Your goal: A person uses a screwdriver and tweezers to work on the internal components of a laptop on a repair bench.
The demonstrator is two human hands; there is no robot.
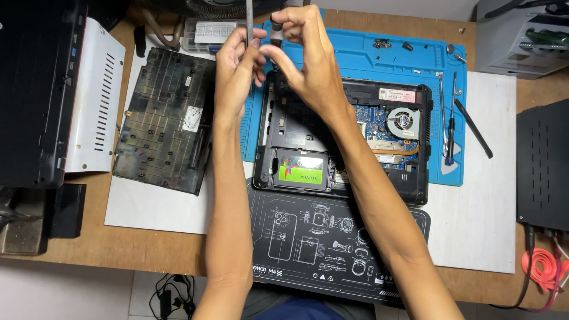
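Fingers of our left hand and right hand are clamped on a thin grey metal tool above the opened black laptop.

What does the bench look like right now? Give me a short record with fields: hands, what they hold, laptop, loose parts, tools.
left hand: raised above the laptop, fingers pinching a thin grey tool
right hand: raised beside it, fingers closed on a small dark part; its kind cannot be told
laptop: open underside up on the blue mat; fan and green-labelled drive exposed
bottom cover: lying to the left, inner side up
screwdrivers: on the mat's right edge
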